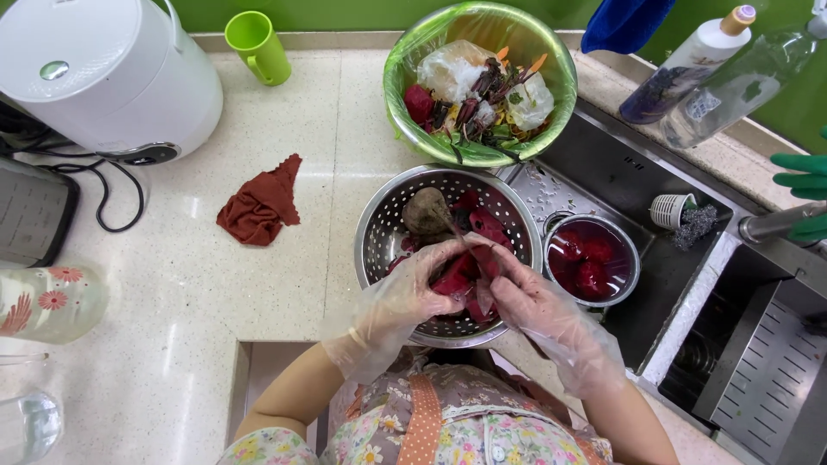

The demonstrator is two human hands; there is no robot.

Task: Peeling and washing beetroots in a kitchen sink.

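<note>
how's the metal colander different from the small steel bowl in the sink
The metal colander has a perforated wall and sits on the counter edge, holding a whole unpeeled beet and dry red pieces; both gloved hands work over it. The small steel bowl is smaller, solid-walled, stands down in the sink, and holds peeled beet pieces in red liquid, untouched. Both are round, shiny metal and hold beetroot.

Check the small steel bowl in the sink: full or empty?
Full. The small steel bowl holds dark red liquid nearly up to its rim, with several peeled beet pieces sitting in it.
</note>
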